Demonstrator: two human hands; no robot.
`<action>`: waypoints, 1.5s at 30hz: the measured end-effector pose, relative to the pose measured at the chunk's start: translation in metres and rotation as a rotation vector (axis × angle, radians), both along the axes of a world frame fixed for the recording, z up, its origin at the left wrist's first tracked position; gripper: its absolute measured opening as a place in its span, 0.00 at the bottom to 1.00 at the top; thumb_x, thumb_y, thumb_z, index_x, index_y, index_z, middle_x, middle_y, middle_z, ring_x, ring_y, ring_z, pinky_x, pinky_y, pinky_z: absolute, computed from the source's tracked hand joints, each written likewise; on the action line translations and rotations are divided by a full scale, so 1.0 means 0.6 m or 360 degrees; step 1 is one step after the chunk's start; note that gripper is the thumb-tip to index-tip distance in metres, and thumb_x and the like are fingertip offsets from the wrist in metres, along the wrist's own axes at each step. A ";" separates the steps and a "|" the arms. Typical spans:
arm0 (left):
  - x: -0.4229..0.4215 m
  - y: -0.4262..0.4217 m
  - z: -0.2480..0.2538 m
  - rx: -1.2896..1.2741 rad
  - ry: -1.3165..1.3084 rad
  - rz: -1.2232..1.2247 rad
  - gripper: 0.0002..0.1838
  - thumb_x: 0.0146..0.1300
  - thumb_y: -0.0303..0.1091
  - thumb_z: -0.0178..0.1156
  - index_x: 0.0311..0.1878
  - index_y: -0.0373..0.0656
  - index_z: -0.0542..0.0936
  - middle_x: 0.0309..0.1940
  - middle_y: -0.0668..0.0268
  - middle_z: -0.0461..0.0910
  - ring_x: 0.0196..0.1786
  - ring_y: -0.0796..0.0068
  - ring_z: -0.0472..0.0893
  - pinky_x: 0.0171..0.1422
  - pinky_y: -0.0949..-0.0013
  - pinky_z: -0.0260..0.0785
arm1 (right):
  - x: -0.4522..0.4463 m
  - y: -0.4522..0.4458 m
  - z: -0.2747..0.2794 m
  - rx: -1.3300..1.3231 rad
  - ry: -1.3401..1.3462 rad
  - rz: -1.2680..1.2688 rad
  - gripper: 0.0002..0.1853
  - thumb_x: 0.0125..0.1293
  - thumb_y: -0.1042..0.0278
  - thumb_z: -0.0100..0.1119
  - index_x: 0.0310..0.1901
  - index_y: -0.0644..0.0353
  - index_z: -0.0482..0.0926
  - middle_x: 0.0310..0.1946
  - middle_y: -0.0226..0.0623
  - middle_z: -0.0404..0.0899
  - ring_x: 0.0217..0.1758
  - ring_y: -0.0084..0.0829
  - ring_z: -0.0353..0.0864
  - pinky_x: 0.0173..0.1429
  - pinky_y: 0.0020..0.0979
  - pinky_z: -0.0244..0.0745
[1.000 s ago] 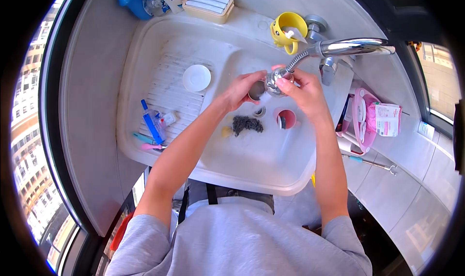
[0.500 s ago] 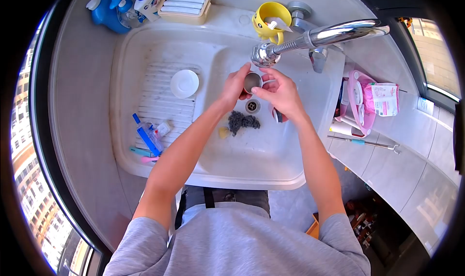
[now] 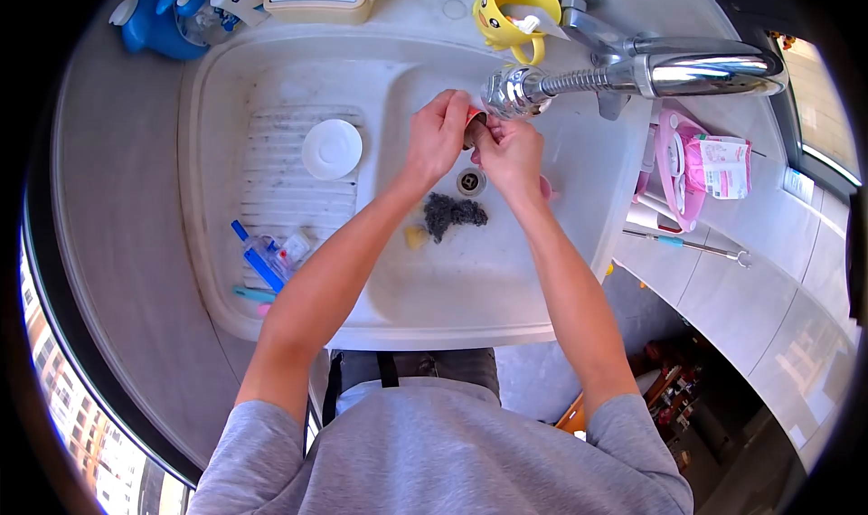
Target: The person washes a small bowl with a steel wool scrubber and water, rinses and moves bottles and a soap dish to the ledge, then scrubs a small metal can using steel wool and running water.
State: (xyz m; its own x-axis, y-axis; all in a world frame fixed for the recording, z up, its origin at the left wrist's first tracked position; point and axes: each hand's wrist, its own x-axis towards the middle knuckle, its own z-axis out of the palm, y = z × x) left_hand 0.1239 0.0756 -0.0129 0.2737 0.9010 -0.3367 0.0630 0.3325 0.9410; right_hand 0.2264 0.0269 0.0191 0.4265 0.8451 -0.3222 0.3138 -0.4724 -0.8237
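Under the tap's spray head (image 3: 517, 93), my left hand (image 3: 438, 137) is wrapped round a small cup (image 3: 474, 122) with a red outside and a dark inside. My right hand (image 3: 512, 153) closes on the cup's near right side, its fingers at the opening; they hide much of the cup. Beside my right wrist, part of a pink object (image 3: 547, 188) shows in the basin. Just below my hands are the drain (image 3: 470, 182) and a dark grey scouring pad (image 3: 452, 214). A yellowish sponge piece (image 3: 416, 236) lies left of the pad.
A white saucer (image 3: 332, 150) and a blue-handled plastic item (image 3: 264, 260) lie on the ribbed drainboard (image 3: 262, 173). Along the back stand a blue bottle (image 3: 163, 27), a cream box (image 3: 344, 7) and a yellow mug (image 3: 506, 18). A pink basket (image 3: 674, 162) is at right.
The view has shifted. Before, my hands held a small cup with a pale handle, its opening facing up; now a red outside shows between them. The pink object by my right wrist has become visible.
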 end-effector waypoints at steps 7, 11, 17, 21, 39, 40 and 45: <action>-0.029 0.013 0.013 -0.0243 -0.0020 0.0017 0.24 0.69 0.49 0.45 0.35 0.36 0.81 0.21 0.62 0.79 0.25 0.78 0.76 0.32 0.70 0.70 | 0.005 0.015 0.010 -0.0163 0.0394 0.0097 0.06 0.62 0.73 0.61 0.36 0.68 0.80 0.23 0.35 0.81 0.21 0.21 0.79 0.25 0.22 0.74; -0.023 0.002 0.003 -0.0070 -0.0027 0.0070 0.26 0.70 0.50 0.45 0.35 0.36 0.81 0.22 0.62 0.79 0.27 0.78 0.76 0.33 0.69 0.70 | 0.010 0.025 0.011 -0.0269 0.0355 0.0291 0.08 0.59 0.74 0.61 0.39 0.70 0.78 0.25 0.36 0.80 0.23 0.22 0.80 0.28 0.22 0.75; -0.023 -0.003 0.004 -0.0275 -0.0158 0.0148 0.26 0.70 0.53 0.43 0.35 0.39 0.81 0.23 0.67 0.79 0.26 0.80 0.75 0.30 0.74 0.68 | 0.032 0.038 0.008 -0.0376 0.0433 0.0376 0.12 0.57 0.78 0.58 0.43 0.73 0.76 0.27 0.39 0.81 0.27 0.25 0.81 0.29 0.23 0.76; -0.037 0.001 0.017 -0.0860 -0.0412 0.0326 0.23 0.70 0.56 0.41 0.41 0.51 0.80 0.32 0.74 0.80 0.33 0.85 0.76 0.33 0.77 0.68 | 0.049 0.040 0.029 -0.0254 0.0620 0.0367 0.09 0.56 0.75 0.59 0.37 0.70 0.80 0.25 0.37 0.83 0.24 0.25 0.83 0.29 0.25 0.78; 0.065 0.026 0.009 -0.0613 -0.0915 0.0315 0.15 0.61 0.37 0.61 0.47 0.38 0.78 0.37 0.67 0.80 0.37 0.77 0.81 0.40 0.68 0.78 | 0.156 0.009 0.038 0.0269 0.0949 0.0002 0.12 0.65 0.79 0.53 0.49 0.65 0.78 0.43 0.36 0.81 0.47 0.27 0.81 0.49 0.27 0.73; 0.063 0.027 0.018 -0.0616 -0.0907 0.0309 0.15 0.61 0.37 0.61 0.47 0.38 0.78 0.37 0.67 0.80 0.37 0.77 0.81 0.40 0.68 0.78 | 0.170 0.008 0.036 0.0235 0.0904 -0.0020 0.11 0.66 0.78 0.53 0.49 0.65 0.79 0.43 0.36 0.81 0.46 0.27 0.81 0.48 0.27 0.73; 0.021 0.000 -0.001 0.0864 0.0720 -0.0037 0.14 0.52 0.29 0.63 0.44 0.38 0.79 0.43 0.55 0.78 0.38 0.63 0.81 0.42 0.64 0.75 | 0.222 0.009 0.026 0.0209 0.0213 0.0237 0.10 0.64 0.77 0.55 0.44 0.66 0.82 0.40 0.36 0.84 0.45 0.22 0.82 0.51 0.21 0.73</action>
State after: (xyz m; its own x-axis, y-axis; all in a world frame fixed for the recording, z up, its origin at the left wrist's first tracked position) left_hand 0.1365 0.0758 -0.0133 0.2343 0.9694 0.0734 0.4884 -0.1826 0.8533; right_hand 0.3597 0.0321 0.0345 0.2549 0.9340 -0.2505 0.2562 -0.3150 -0.9138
